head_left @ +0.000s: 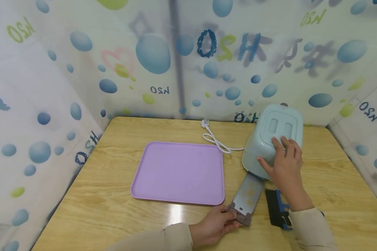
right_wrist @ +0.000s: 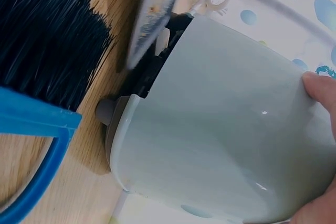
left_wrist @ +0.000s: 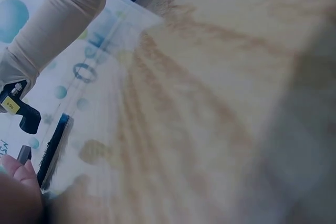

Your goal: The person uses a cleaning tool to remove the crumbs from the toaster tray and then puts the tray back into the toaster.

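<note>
A light blue toaster (head_left: 257, 153) with two slots in its lid stands at the right of the table. My right hand (head_left: 287, 165) rests on its near upper edge, fingers spread over the top and thumb on the side. Below, my left hand (head_left: 214, 226) pinches the near end of a flat metal crumb tray (head_left: 247, 195). The tray's far end meets the toaster's lower edge. In the right wrist view the crumb tray (right_wrist: 154, 17) lies beside the dark opening at the toaster's base. The left wrist view is largely blurred.
A purple serving tray (head_left: 179, 172) lies left of the toaster. Behind it coils the white cord (head_left: 214, 140) with its plug. A blue brush (head_left: 273, 209) with black bristles lies under my right forearm. Patterned curtains (head_left: 138, 87) border the table.
</note>
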Demonstrator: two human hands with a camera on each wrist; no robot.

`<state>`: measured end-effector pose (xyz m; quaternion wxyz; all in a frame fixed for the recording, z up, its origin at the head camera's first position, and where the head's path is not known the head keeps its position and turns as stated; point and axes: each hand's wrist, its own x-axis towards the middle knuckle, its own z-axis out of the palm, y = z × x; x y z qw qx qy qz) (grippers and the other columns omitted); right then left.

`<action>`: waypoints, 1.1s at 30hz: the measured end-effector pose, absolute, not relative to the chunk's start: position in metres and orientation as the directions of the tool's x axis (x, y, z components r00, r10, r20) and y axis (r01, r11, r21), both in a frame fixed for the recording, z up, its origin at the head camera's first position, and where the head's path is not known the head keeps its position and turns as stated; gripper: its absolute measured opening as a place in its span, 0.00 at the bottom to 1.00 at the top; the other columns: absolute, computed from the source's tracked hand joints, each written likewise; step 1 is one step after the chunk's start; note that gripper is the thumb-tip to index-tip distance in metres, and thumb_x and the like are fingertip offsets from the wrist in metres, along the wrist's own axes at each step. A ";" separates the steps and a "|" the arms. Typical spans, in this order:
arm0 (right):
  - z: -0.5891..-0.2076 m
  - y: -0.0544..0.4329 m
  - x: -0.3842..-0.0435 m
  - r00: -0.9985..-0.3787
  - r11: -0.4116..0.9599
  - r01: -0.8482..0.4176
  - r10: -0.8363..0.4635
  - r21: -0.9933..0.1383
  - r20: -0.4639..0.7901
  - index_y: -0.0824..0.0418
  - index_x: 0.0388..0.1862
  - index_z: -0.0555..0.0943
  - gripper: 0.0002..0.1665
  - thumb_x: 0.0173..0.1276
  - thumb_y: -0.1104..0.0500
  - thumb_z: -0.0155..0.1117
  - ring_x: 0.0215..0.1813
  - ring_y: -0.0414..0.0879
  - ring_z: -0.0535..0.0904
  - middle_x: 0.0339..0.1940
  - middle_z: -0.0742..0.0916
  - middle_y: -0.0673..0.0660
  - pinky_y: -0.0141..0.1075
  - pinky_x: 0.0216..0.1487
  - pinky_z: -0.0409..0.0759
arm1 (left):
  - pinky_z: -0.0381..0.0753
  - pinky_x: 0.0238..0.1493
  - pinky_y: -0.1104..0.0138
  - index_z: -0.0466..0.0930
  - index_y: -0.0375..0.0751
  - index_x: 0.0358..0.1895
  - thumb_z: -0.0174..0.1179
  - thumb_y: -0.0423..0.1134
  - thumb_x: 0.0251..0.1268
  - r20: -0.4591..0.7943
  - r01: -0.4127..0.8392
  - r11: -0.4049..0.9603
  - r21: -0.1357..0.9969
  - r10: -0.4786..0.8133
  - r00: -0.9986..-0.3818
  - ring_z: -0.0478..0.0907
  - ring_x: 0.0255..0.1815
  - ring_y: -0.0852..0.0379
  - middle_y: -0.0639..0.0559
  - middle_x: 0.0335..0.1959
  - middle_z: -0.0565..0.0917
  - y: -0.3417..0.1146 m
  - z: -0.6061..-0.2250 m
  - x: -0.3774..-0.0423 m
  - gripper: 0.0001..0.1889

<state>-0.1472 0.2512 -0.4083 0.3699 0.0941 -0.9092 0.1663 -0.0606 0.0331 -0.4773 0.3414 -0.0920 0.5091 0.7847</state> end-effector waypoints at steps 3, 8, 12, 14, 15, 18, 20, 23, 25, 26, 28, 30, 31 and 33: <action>-0.408 0.251 -0.148 -0.722 0.929 -0.281 -0.040 -0.240 0.690 0.71 0.63 0.67 0.53 0.66 0.24 0.38 0.66 0.72 0.57 0.63 0.68 0.78 0.69 0.56 0.60 | 0.81 0.38 0.73 0.70 0.29 0.46 0.51 0.25 0.66 -0.490 -0.627 -0.249 0.739 0.440 -0.752 0.77 0.31 0.60 0.47 0.35 0.79 0.030 -0.478 -0.060 0.08; -0.408 0.251 -0.148 -0.730 0.931 -0.275 -0.038 -0.242 0.682 0.71 0.63 0.66 0.53 0.66 0.24 0.37 0.67 0.72 0.57 0.63 0.67 0.78 0.69 0.57 0.60 | 0.81 0.38 0.73 0.70 0.27 0.48 0.50 0.25 0.66 -0.481 -0.622 -0.241 0.745 0.452 -0.751 0.78 0.31 0.60 0.47 0.35 0.79 0.025 -0.479 -0.059 0.09; -0.408 0.251 -0.147 -0.746 0.931 -0.263 -0.030 -0.253 0.665 0.71 0.64 0.66 0.54 0.66 0.24 0.37 0.67 0.72 0.56 0.64 0.67 0.78 0.69 0.57 0.60 | 0.81 0.38 0.73 0.70 0.26 0.51 0.49 0.25 0.66 -0.468 -0.617 -0.246 0.747 0.465 -0.751 0.79 0.32 0.60 0.47 0.36 0.79 0.021 -0.481 -0.057 0.12; -0.407 0.250 -0.146 -0.754 0.931 -0.256 -0.023 -0.261 0.656 0.71 0.64 0.66 0.54 0.65 0.23 0.36 0.67 0.72 0.55 0.64 0.67 0.78 0.69 0.57 0.60 | 0.81 0.38 0.73 0.70 0.25 0.52 0.49 0.25 0.65 -0.460 -0.611 -0.249 0.751 0.467 -0.755 0.79 0.33 0.60 0.47 0.36 0.80 0.018 -0.481 -0.056 0.13; -0.407 0.250 -0.146 -0.756 0.931 -0.253 -0.021 -0.263 0.654 0.71 0.64 0.66 0.55 0.65 0.23 0.36 0.67 0.72 0.55 0.64 0.66 0.78 0.69 0.57 0.60 | 0.81 0.38 0.74 0.70 0.25 0.52 0.49 0.25 0.65 -0.460 -0.610 -0.250 0.752 0.465 -0.757 0.80 0.33 0.60 0.47 0.36 0.80 0.016 -0.481 -0.056 0.13; -0.407 0.250 -0.145 -0.752 0.930 -0.257 -0.022 -0.262 0.659 0.71 0.63 0.66 0.54 0.65 0.23 0.36 0.67 0.72 0.56 0.64 0.67 0.78 0.69 0.57 0.59 | 0.81 0.38 0.74 0.69 0.24 0.52 0.49 0.25 0.65 -0.459 -0.608 -0.257 0.751 0.459 -0.761 0.80 0.33 0.60 0.47 0.37 0.80 0.011 -0.480 -0.055 0.13; -0.407 0.250 -0.145 -0.744 0.930 -0.263 -0.027 -0.256 0.667 0.71 0.63 0.66 0.54 0.65 0.24 0.37 0.67 0.72 0.56 0.63 0.67 0.78 0.69 0.57 0.59 | 0.80 0.37 0.74 0.69 0.25 0.51 0.50 0.25 0.65 -0.459 -0.609 -0.263 0.748 0.458 -0.761 0.80 0.33 0.60 0.46 0.37 0.80 0.007 -0.478 -0.054 0.12; -0.407 0.249 -0.145 -0.733 0.930 -0.273 -0.035 -0.247 0.679 0.72 0.63 0.67 0.54 0.66 0.24 0.37 0.66 0.72 0.56 0.63 0.67 0.79 0.68 0.57 0.60 | 0.81 0.37 0.75 0.69 0.25 0.50 0.50 0.26 0.65 -0.456 -0.612 -0.272 0.743 0.463 -0.760 0.81 0.34 0.61 0.46 0.37 0.80 0.003 -0.476 -0.054 0.11; -0.407 0.249 -0.145 -0.733 0.930 -0.273 -0.035 -0.246 0.680 0.72 0.63 0.67 0.54 0.66 0.24 0.37 0.66 0.72 0.56 0.63 0.67 0.78 0.68 0.57 0.60 | 0.80 0.37 0.75 0.69 0.25 0.50 0.50 0.26 0.66 -0.453 -0.612 -0.273 0.742 0.469 -0.758 0.81 0.34 0.61 0.46 0.37 0.81 0.000 -0.474 -0.055 0.11; -0.406 0.249 -0.145 -0.733 0.930 -0.272 -0.034 -0.246 0.679 0.71 0.63 0.67 0.54 0.66 0.24 0.37 0.66 0.72 0.56 0.63 0.67 0.78 0.68 0.57 0.60 | 0.80 0.37 0.75 0.69 0.25 0.50 0.50 0.26 0.66 -0.450 -0.610 -0.274 0.743 0.470 -0.759 0.81 0.33 0.62 0.46 0.37 0.81 -0.001 -0.472 -0.055 0.11; -0.406 0.249 -0.145 -0.735 0.930 -0.271 -0.033 -0.248 0.678 0.71 0.63 0.66 0.54 0.66 0.24 0.37 0.67 0.72 0.56 0.63 0.67 0.78 0.69 0.57 0.60 | 0.80 0.37 0.75 0.69 0.25 0.50 0.50 0.27 0.66 -0.444 -0.606 -0.275 0.747 0.473 -0.761 0.80 0.33 0.62 0.47 0.36 0.81 -0.003 -0.470 -0.055 0.12; -0.406 0.249 -0.145 -0.734 0.931 -0.269 -0.032 -0.248 0.679 0.71 0.63 0.66 0.54 0.66 0.24 0.37 0.67 0.72 0.56 0.63 0.67 0.78 0.69 0.57 0.60 | 0.80 0.37 0.75 0.69 0.25 0.50 0.51 0.27 0.65 -0.437 -0.601 -0.274 0.751 0.475 -0.763 0.80 0.33 0.62 0.47 0.36 0.81 -0.006 -0.469 -0.055 0.12; -0.406 0.249 -0.145 -0.731 0.931 -0.271 -0.033 -0.245 0.681 0.71 0.63 0.66 0.54 0.66 0.24 0.37 0.67 0.72 0.56 0.63 0.67 0.78 0.68 0.56 0.60 | 0.80 0.37 0.75 0.69 0.24 0.51 0.51 0.27 0.65 -0.434 -0.598 -0.274 0.753 0.476 -0.765 0.80 0.33 0.62 0.47 0.36 0.81 -0.007 -0.468 -0.055 0.13; -0.406 0.249 -0.145 -0.724 0.932 -0.274 -0.038 -0.236 0.688 0.71 0.63 0.67 0.54 0.66 0.24 0.37 0.67 0.72 0.57 0.63 0.68 0.78 0.68 0.56 0.61 | 0.80 0.37 0.75 0.69 0.24 0.51 0.51 0.27 0.65 -0.430 -0.594 -0.271 0.758 0.478 -0.766 0.80 0.33 0.62 0.47 0.36 0.81 -0.009 -0.468 -0.055 0.13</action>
